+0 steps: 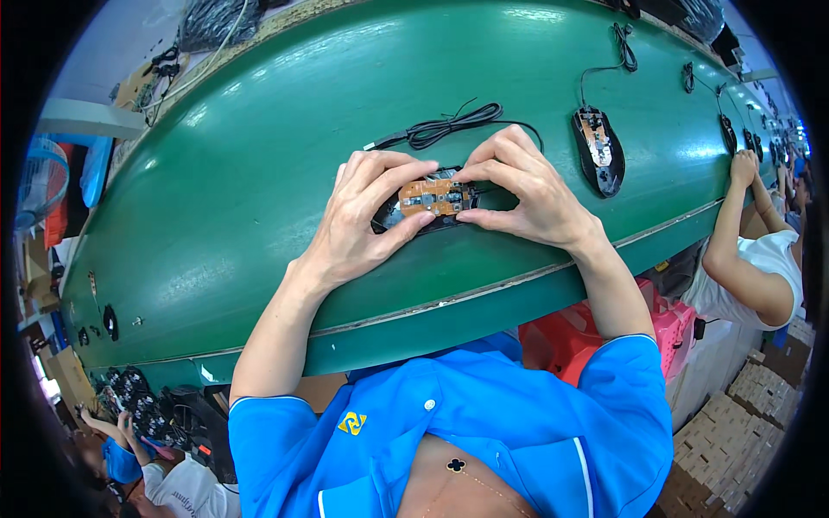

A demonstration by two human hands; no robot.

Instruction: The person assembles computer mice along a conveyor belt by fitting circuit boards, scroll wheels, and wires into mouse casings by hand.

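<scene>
In front of me on the green bench lies an opened computer mouse, its orange circuit board (434,198) seated in a black base shell (386,216). My left hand (367,205) grips the board's left end between thumb and fingers. At the right end, near where the cable joins, the thumb and fingertips of my right hand (522,192) pinch the board's edges. Behind the mouse a black cable (453,126) lies coiled and tied, with its plug toward the left. My fingers hide parts of the shell's rim.
A second opened mouse (598,148) with its coiled cable lies to the right on the green bench (285,164). Farther right, a co-worker's hands (743,168) are at more mice. Small dark parts (110,322) lie at the left. A pink stool (669,328) stands below the bench edge.
</scene>
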